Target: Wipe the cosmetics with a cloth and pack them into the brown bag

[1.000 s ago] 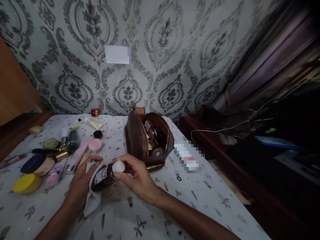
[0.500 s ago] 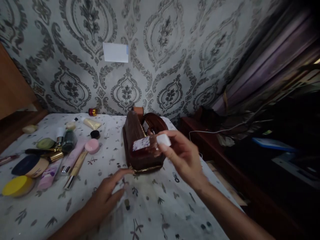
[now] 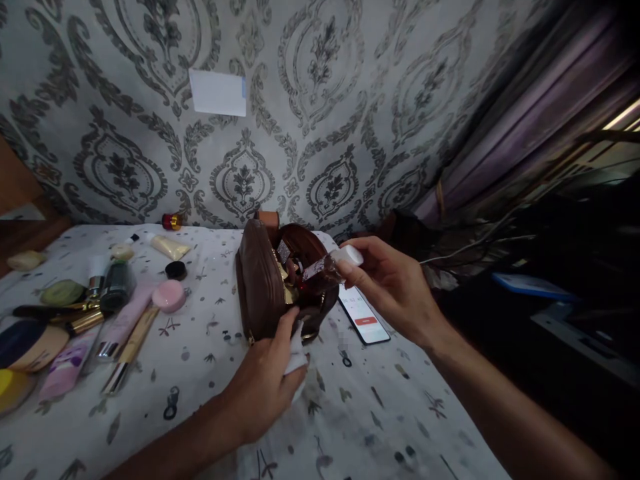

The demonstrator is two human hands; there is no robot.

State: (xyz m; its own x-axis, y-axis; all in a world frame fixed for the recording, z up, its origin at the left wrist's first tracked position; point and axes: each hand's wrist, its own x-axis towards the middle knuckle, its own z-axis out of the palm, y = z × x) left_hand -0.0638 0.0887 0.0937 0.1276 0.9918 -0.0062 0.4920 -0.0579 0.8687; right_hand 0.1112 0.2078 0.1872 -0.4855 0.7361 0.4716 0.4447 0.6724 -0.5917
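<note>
A brown zippered bag [image 3: 263,280] stands open on the patterned cloth, with gold and small items inside. My right hand [image 3: 387,283] pinches the white cap of a small clear bottle [image 3: 325,268], which is tilted with its labelled end over the bag's opening. Wrapped around a crumpled white tissue [image 3: 296,357], my left hand [image 3: 267,380] has its index finger against the bag's front edge.
Cosmetics lie on the left, among them a pink round jar [image 3: 169,296], a black lid [image 3: 176,270], a cream tube [image 3: 170,247] and a dark green bottle [image 3: 117,287]. A lit phone [image 3: 367,320] lies right of the bag. Behind is a patterned wall [image 3: 320,120].
My left hand has moved right and up to the bag with the tissue. The bottle now points into the bag's opening, which shows more widely. The phone has come into sight.
</note>
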